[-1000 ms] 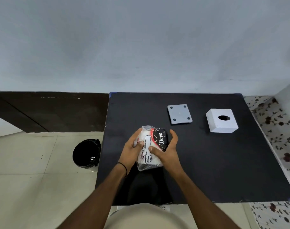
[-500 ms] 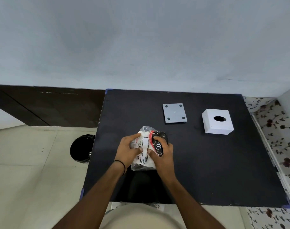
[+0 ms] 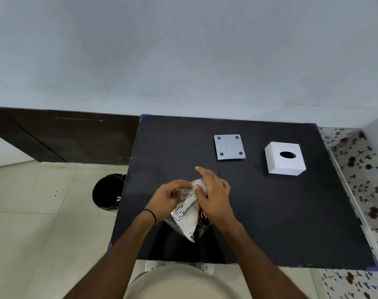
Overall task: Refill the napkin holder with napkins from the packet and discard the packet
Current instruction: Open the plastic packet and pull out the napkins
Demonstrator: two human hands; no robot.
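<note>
The packet (image 3: 187,219) is held tilted over the near middle of the black counter (image 3: 270,212), between both hands. The left grip (image 3: 168,197) has its fingers curled, pinching the clear film at the packet's top. The right grip (image 3: 216,197) lies over the same end, fingers stretched and blurred, thumb at the film; I cannot tell whether it pinches. The packet looks light and soft: thin, crinkly, probably slippery plastic round a squashy white stack of napkins, likely to give under pressure. The loose film at the top seems the best hold for tearing it open. The white napkin holder (image 3: 285,169) and its grey base plate (image 3: 229,147) lie at the far right, and a black-lined bin (image 3: 107,192) stands on the floor to the left.
</note>
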